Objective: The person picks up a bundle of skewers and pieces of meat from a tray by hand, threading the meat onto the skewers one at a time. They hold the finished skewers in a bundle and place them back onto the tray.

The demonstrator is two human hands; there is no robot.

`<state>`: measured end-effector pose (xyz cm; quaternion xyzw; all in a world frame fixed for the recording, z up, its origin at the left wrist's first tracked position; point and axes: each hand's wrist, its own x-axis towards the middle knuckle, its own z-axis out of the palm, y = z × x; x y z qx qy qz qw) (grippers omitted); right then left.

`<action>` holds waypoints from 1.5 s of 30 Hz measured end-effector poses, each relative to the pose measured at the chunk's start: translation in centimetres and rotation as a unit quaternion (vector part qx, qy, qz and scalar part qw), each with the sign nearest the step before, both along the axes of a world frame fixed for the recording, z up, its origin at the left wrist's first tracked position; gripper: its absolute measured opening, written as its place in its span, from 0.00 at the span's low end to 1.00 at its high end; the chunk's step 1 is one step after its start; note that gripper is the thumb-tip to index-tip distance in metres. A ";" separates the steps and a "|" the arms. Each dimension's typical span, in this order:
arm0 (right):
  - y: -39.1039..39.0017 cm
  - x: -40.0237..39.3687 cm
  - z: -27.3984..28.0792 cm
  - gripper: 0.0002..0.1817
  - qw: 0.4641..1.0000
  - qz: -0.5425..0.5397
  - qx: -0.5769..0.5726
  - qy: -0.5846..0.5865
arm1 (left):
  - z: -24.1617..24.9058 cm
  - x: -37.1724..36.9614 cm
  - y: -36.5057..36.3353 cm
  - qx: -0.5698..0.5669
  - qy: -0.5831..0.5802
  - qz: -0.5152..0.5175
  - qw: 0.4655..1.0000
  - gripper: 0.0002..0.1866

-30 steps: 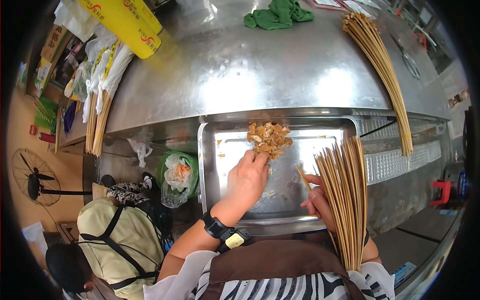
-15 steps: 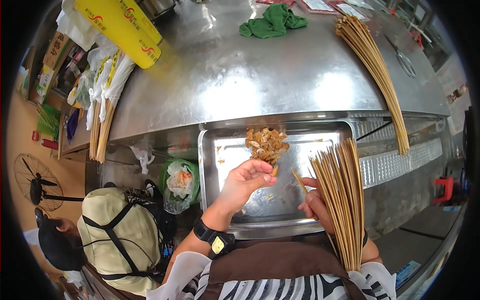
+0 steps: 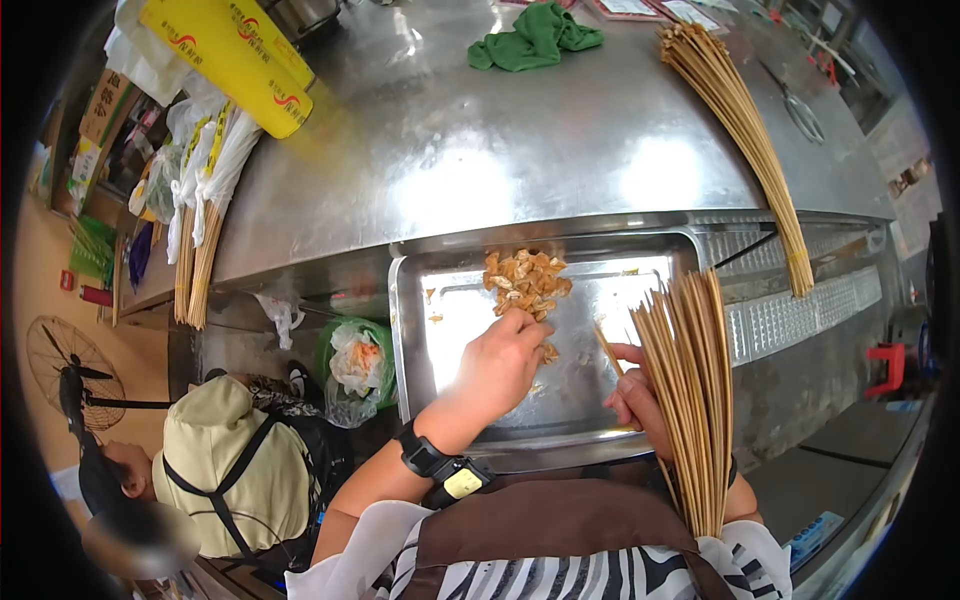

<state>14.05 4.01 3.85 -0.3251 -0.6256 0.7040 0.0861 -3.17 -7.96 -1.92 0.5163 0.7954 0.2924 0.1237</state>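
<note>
A stainless steel tray (image 3: 425,375) in front of me holds a heap of small, thin, folded brown food pieces (image 3: 527,280). My left hand (image 3: 495,368) reaches over the tray, its fingers bunched at the near edge of the heap; one brown piece shows just beside the fingertips. Over the tray's right side, my right hand (image 3: 638,402) pinches a single bamboo skewer (image 3: 608,350) between thumb and fingers, tip pointing up and left. A thick bundle of bamboo skewers (image 3: 690,390) lies along my right forearm, its tips fanned out past the hand.
Across the steel table (image 3: 560,150) lie a green cloth (image 3: 535,38), another skewer bundle (image 3: 745,150), scissors (image 3: 797,110) and yellow rolls (image 3: 235,60). Wrapped skewers (image 3: 210,210) hang at the left edge. A bag of waste (image 3: 358,360) and a seated person (image 3: 235,470) are at left.
My left hand has turned palm down and moved from beside the heap onto its near edge. My right hand keeps the skewer, shifting only slightly. The view has shifted a little.
</note>
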 end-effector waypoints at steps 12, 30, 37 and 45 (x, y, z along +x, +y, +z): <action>0.5 0.5 -1.6 0.16 0.999 0.018 0.000 0.036 | -1.0 0.5 0.5 0.006 -0.267 0.047 0.962 0.04; 0.3 0.1 -2.1 0.12 0.997 0.019 0.072 0.025 | 3.4 2.5 1.5 0.133 -0.322 -0.062 0.935 0.08; 0.3 0.0 -2.2 0.16 0.993 -0.008 0.072 0.094 | 3.4 3.0 1.6 0.169 -0.275 -0.062 0.945 0.11; 0.4 0.1 -2.3 0.10 0.993 -0.041 0.049 0.098 | 3.0 3.5 1.5 0.175 -0.558 -0.040 0.810 0.12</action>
